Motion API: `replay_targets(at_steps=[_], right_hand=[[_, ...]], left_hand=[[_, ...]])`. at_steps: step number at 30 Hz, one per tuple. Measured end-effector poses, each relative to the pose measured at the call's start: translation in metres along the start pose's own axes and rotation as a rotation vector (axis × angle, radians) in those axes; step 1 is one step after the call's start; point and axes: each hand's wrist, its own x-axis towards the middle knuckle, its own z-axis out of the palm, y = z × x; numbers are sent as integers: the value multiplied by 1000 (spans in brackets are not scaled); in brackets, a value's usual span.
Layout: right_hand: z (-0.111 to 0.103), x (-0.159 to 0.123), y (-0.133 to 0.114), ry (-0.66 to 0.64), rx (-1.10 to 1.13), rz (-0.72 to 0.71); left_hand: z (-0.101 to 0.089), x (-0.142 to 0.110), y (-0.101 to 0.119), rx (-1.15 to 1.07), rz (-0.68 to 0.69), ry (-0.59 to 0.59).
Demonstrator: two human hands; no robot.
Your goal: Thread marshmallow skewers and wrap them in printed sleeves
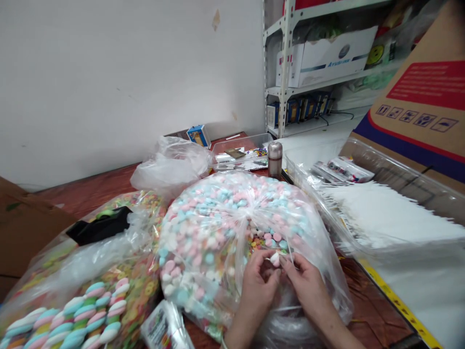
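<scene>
My left hand [258, 278] and right hand [304, 280] close their fingertips on one small pink-and-white candy [275, 260], lower frame, right of centre; the clear bag [203, 232] of pastel candies fills the middle; twisted candy sticks [97, 317] lie lower left.

On the white carton [327, 60] of the middle shelf, a blue lettering can be read, which seems to be "AYUSI INK", and a dark round emblem [344, 51] stands above it. The big brown cardboard box [423, 94] at the right carries a row of five framed handling signs [417, 118]; the last one shows an umbrella. On its red panel [432, 85] there are lines of small print, too blurred to read. The print on the silvery packet [165, 325] and the dark marks on the yellow strip [397, 301] are also not legible.
</scene>
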Motion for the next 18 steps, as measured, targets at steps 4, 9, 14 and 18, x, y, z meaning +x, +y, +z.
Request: replay_targets(at_steps=[4,9,14,18], right_hand=[[-4,-11,-2,-22,-6,47],[-25,-31,-9,-60,-447,-140],[-34,-42,-4,-162,-970,-246],[-32,-43,0,-199,-1100,-263]], left_hand=[[-4,-2,-8,-14,-159,126],[-12,6,-8,-297,-339,245],[-11,8,-4,-313,-310,280],[-8,6,-5,-321,-264,285]])
